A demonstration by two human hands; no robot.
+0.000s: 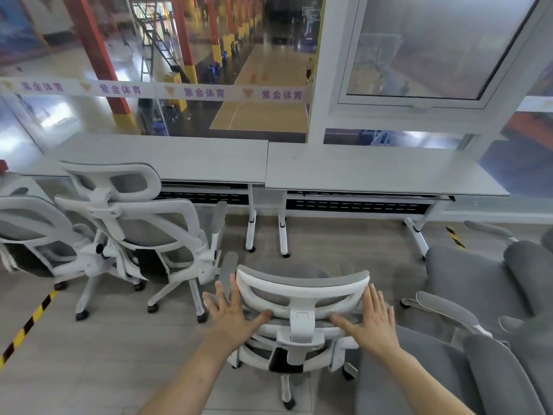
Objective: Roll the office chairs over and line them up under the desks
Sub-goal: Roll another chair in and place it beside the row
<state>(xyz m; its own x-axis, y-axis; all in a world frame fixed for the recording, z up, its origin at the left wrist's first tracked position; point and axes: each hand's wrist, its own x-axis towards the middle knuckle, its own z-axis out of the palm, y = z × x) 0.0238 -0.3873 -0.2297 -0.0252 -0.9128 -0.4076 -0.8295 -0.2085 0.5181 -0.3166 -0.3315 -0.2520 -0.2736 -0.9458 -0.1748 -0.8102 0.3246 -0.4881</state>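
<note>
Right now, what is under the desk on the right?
Under the right desk I see its white legs, a black slotted panel and floor, with no chair there. The panel hides whatever lies behind it.

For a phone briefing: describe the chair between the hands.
Two grey desks line the window. Facing their junction stands a white mesh chair, left hand and right hand at its headrest. Other white chairs sit left, padded grey chairs right.
</note>
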